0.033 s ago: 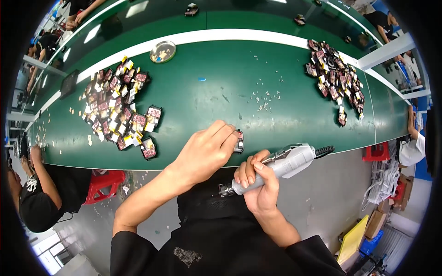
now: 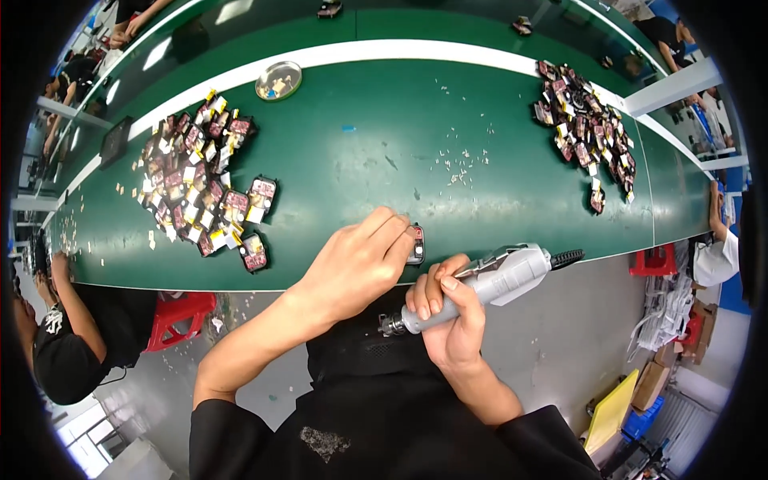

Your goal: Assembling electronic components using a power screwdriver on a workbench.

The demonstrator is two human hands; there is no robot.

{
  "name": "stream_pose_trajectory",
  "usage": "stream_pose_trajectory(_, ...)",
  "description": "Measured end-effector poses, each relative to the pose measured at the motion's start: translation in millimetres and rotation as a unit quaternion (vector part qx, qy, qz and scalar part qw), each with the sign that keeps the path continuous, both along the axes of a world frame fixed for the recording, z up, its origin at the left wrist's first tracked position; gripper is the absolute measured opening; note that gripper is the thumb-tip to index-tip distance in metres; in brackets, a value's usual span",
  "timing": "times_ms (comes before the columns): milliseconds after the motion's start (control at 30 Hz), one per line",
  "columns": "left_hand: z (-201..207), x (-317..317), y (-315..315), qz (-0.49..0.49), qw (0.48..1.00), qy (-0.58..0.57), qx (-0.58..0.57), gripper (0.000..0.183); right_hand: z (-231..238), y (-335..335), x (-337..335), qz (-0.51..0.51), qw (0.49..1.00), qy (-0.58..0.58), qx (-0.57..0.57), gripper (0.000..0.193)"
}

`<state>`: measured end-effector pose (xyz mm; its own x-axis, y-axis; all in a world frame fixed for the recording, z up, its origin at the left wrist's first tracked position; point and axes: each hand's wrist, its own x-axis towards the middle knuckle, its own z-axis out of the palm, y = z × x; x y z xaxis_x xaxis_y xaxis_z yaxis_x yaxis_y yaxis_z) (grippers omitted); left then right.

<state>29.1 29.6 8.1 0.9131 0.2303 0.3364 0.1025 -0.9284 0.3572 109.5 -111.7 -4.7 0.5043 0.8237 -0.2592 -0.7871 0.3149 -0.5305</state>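
My left hand (image 2: 358, 254) is closed, its fingertips bent down at the left side of a small black-cased electronic module (image 2: 418, 250) near the table's front edge. Part of that module is hidden behind the fingers. In my right hand (image 2: 454, 324) lies a grey electric screwdriver (image 2: 506, 280), fingers and thumb wrapped round its front end. The tool's metal tip points left, over my lap, apart from the module. Its black cord end (image 2: 566, 258) points right.
A heap of similar modules (image 2: 188, 180) with white and yellow tabs lies left, another heap (image 2: 588, 128) far right. A round metal dish (image 2: 278, 81) holds small bits. White scraps (image 2: 460, 168) dot the green table (image 2: 336, 176). Co-workers sit at both sides.
The view has shifted very slightly, so the table's things sit a little higher at left. Both hands keep their holds.
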Motion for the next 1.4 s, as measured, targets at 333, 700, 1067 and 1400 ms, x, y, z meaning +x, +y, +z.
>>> stream_pose_trajectory(333, -1.6, -10.1, -28.4, 0.019, 0.999, -0.004, 0.032, 0.034, -5.0, -4.5, 0.2, 0.002, 0.999, -0.023, -0.045, 0.008)
stream_pose_trajectory(700, -5.4, -18.0, -26.3, 0.004, 0.999, 0.03, 0.035, 0.039, 39.0, 31.8, 91.4, 0.058, 0.942, -0.277, 0.181, 0.018)
stream_pose_trajectory(1067, -13.8, -18.9, -30.6, 0.005, 0.999, 0.001, 0.038, 0.041, 29.3, 42.6, 83.1, 0.029, 0.952, -0.285, 0.106, 0.013)
stream_pose_trajectory(1400, -9.8, -15.1, -16.4, -0.012, 0.999, 0.004, 0.036, 0.041, 39.3, 68.1, 86.6, 0.135, 0.923, -0.341, 0.114, 0.019)
